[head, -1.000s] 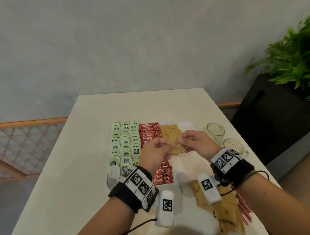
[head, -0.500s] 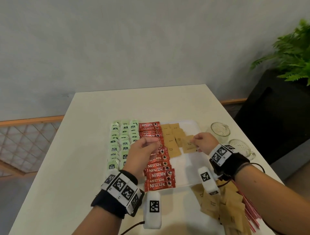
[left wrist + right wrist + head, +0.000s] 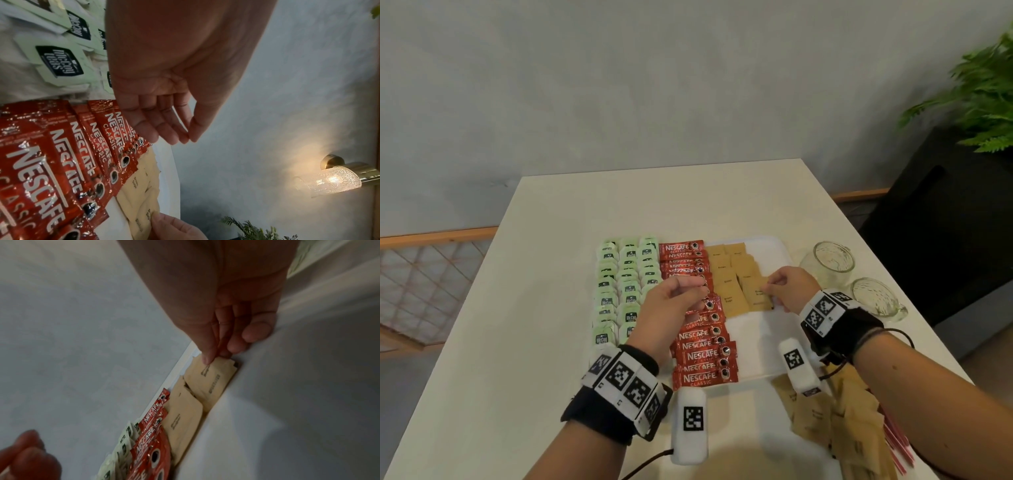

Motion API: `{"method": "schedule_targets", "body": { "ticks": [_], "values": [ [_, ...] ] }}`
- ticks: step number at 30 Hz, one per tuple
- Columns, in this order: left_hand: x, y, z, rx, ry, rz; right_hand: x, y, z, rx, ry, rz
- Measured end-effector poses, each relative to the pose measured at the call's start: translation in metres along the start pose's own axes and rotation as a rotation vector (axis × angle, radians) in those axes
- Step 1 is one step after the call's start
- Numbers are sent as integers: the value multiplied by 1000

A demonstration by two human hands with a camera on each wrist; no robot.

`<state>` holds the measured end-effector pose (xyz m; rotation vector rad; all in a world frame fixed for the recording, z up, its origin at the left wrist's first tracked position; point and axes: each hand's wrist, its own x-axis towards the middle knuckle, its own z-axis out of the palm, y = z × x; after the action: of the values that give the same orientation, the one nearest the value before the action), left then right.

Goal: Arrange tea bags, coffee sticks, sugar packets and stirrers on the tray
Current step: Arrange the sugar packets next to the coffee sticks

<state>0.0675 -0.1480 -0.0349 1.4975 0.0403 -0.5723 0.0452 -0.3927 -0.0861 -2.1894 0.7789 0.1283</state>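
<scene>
A white tray (image 3: 756,342) holds rows of green tea bags (image 3: 626,284) on the left, red coffee sticks (image 3: 702,356) in the middle and brown sugar packets on the right. My right hand (image 3: 768,291) pinches the edge of one sugar packet (image 3: 755,298) that lies at the near end of the right sugar row. In the right wrist view the thumb sits on top of this sugar packet (image 3: 213,378). My left hand (image 3: 700,289) hovers over the coffee sticks with loosely curled fingers; in the left wrist view the left hand (image 3: 188,138) holds nothing.
Loose sugar packets (image 3: 835,421) and red stirrers (image 3: 897,442) lie on the table at the front right, under my right forearm. Two glass mugs (image 3: 832,260) stand right of the tray. A black planter (image 3: 935,222) with a fern stands beyond the table's right edge.
Both hands held a sugar packet together above the tray. The left hand has let go and drawn back over the coffee sticks; the right hand has lowered the packet onto the sugar row.
</scene>
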Motion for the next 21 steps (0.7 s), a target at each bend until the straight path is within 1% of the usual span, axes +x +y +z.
{"method": "schedule_targets", "body": {
  "ticks": [3, 5, 9, 12, 14, 16, 19, 21],
  "values": [
    [-3, 5, 2, 45, -13, 23, -5, -5, -1, 33, 13, 26],
    [-10, 16, 6, 139, -42, 97, -12, -13, -11, 40, 28, 20],
    [-27, 48, 27, 326, -122, 316, -38, -37, -55, 108, 61, -104],
    [-43, 60, 49, 410, -191, 388, -73, -44, -92, 133, 93, -214],
    [-54, 57, 62, 462, -249, 406, -100, -38, -108, 154, 92, -270],
    [-64, 46, 72, 531, -297, 414, -127, -26, -114, 137, 65, -285],
    [-76, 18, 85, 648, -356, 404, -159, 8, -109, 106, 3, -259],
    [-83, -6, 94, 753, -422, 380, -177, 36, -101, 98, -43, -230]
  ]
}}
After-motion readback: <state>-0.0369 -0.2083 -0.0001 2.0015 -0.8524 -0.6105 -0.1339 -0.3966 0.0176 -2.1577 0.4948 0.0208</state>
